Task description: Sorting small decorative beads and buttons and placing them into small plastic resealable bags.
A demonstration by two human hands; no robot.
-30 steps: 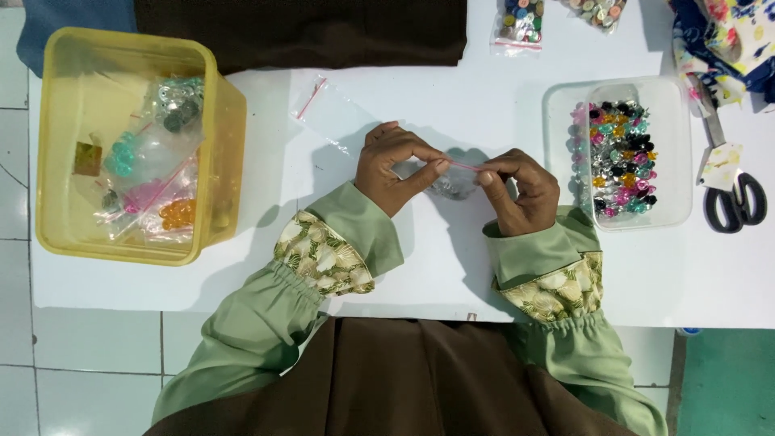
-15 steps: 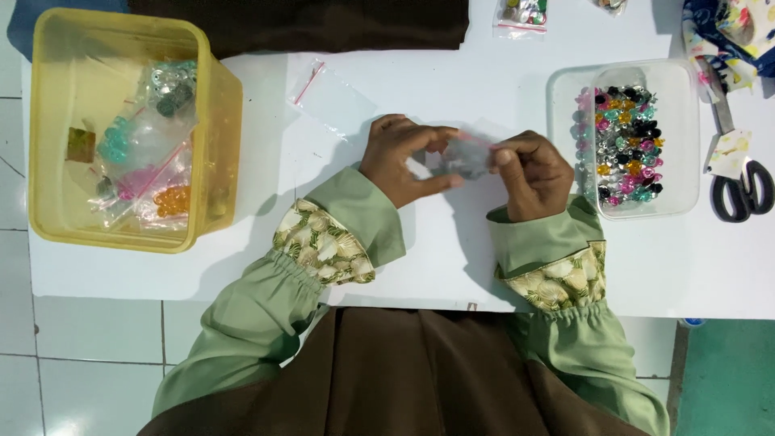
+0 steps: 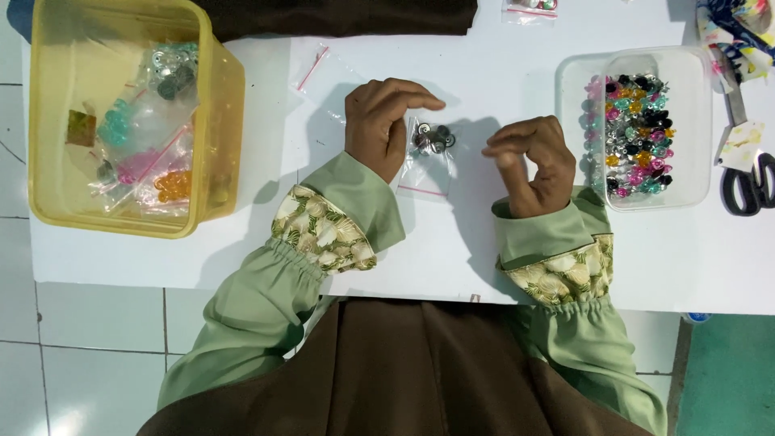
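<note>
My left hand (image 3: 381,121) pinches the upper edge of a small clear zip bag (image 3: 426,165) that holds dark and silver beads (image 3: 433,139). The bag hangs down against the white table (image 3: 484,73), just right of my palm. My right hand (image 3: 533,161) hovers a short way right of the bag and does not touch it. Its fingertips are pinched together and nothing shows between them. Both arms wear light green sleeves with patterned cuffs.
A yellow plastic tub (image 3: 218,121) at the left holds several bags of coloured beads. A clear tray (image 3: 577,121) of mixed colourful beads stands at the right, with black scissors (image 3: 747,182) beyond it. An empty zip bag (image 3: 323,77) lies near the tub, another bag (image 3: 529,6) at the far edge.
Both hands were together on the small bag. My right hand has let go and drawn away to the right, and the bag now hangs from my left hand alone.
</note>
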